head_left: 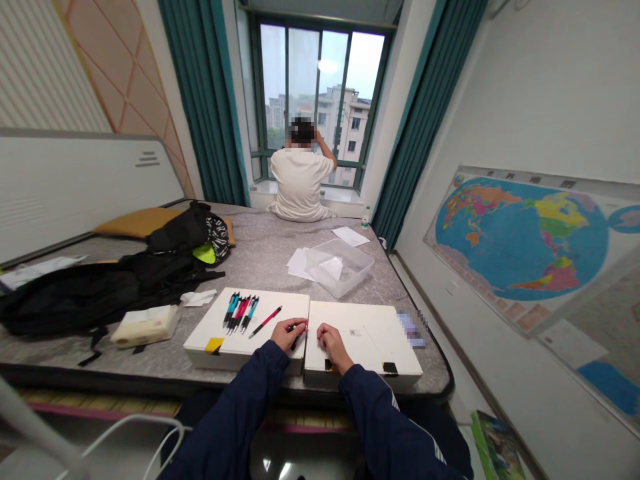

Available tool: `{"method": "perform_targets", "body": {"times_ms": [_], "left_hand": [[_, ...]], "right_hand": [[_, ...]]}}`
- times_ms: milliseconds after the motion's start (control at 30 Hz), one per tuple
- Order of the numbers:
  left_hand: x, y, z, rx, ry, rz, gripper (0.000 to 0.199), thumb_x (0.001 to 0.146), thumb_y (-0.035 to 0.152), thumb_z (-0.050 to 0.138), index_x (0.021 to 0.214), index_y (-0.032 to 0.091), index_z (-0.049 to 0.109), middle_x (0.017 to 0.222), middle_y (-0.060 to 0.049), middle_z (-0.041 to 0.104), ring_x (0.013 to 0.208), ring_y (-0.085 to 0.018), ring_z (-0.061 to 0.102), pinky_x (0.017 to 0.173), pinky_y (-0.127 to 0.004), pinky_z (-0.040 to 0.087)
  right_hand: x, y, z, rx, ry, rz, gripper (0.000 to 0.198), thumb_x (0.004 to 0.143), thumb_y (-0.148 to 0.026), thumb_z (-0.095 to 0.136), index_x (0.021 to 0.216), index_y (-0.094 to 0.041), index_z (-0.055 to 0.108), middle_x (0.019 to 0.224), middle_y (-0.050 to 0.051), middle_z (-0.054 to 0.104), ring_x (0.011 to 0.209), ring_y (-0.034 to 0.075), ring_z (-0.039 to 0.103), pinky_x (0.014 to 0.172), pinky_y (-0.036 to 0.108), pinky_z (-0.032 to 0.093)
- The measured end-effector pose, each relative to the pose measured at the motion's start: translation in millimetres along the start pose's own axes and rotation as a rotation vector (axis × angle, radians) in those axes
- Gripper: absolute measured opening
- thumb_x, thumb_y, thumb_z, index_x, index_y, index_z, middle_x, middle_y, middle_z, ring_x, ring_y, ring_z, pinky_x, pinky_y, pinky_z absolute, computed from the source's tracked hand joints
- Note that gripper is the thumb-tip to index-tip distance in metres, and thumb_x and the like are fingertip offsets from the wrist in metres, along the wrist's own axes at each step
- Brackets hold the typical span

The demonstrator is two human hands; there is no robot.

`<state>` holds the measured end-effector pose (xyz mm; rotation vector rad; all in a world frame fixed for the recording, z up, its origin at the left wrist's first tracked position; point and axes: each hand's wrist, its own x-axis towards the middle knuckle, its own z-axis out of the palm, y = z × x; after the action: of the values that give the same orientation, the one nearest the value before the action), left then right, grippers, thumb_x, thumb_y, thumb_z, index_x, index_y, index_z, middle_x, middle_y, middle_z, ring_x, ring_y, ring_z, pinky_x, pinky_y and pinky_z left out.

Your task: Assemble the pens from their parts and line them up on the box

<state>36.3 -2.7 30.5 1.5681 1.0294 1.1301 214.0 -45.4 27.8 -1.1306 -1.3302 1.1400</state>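
Observation:
My left hand (289,335) is closed around a red and black pen (296,341), partly hidden by the fingers, over the right edge of the left white box (210,333). My right hand (334,347) is above the right white box (373,317), fingers curled together; whatever they may hold is too small to make out. A single red pen (265,322) lies slanted on the left box, beside my left hand. Farther left is a row of several pens (240,313), teal ones and red ones with black grips.
A clear plastic bin (345,283) stands beyond the boxes, with paper sheets (299,264) beside it. Left of the boxes lie a tissue pack (145,325) and a black backpack (100,290). A person in a white shirt (303,183) sits by the window, facing away.

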Motion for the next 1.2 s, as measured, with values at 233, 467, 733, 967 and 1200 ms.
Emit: {"method": "perform_targets", "body": {"times_ms": [233,467,733,967,1200], "left_hand": [[1,-4,0,0.009,0.01,0.011,0.031,0.078,0.041,0.063,0.091,0.015,0.072,0.078,-0.008,0.073,0.077,-0.02,0.068,0.077,-0.032,0.05],[3,-4,-2,-0.028,0.054,0.017,0.032,0.078,0.037,0.059,0.097,0.014,0.071,0.069,-0.004,0.069,0.07,-0.018,0.063,0.076,-0.031,0.047],[3,-2,-3,-0.027,0.052,0.0,0.038,0.079,0.038,0.056,0.099,0.011,0.074,0.063,-0.003,0.062,0.063,-0.015,0.057,0.067,-0.028,0.044],[2,1,-1,0.012,0.044,0.025,0.039,0.081,0.044,0.058,0.095,0.012,0.074,0.076,-0.007,0.07,0.068,-0.017,0.061,0.071,-0.03,0.048],[1,0,-1,0.025,0.008,0.02,0.041,0.08,0.044,0.062,0.104,0.012,0.072,0.079,-0.009,0.074,0.079,-0.021,0.067,0.083,-0.034,0.05]], "right_hand": [[3,2,-2,0.073,0.017,0.053,0.01,0.057,-0.02,0.041,0.06,-0.019,0.05,0.046,-0.005,0.038,0.044,0.01,0.033,0.045,0.021,0.025],[6,9,-3,0.164,0.071,0.071,0.015,0.062,-0.019,0.044,0.068,-0.017,0.057,0.058,-0.001,0.057,0.044,0.009,0.041,0.042,0.019,0.031],[7,15,-7,0.41,0.12,0.046,0.047,0.066,-0.029,0.075,0.111,-0.022,0.064,0.131,0.012,0.058,0.122,0.026,0.054,0.095,0.041,0.048],[5,10,-6,0.507,0.157,0.119,0.062,0.071,-0.039,0.078,0.126,-0.022,0.057,0.138,0.015,0.052,0.128,0.026,0.049,0.102,0.045,0.044],[2,-1,0,0.501,0.165,0.174,0.065,0.072,-0.041,0.078,0.126,-0.015,0.053,0.105,0.016,0.072,0.098,0.025,0.069,0.085,0.039,0.056]]}}
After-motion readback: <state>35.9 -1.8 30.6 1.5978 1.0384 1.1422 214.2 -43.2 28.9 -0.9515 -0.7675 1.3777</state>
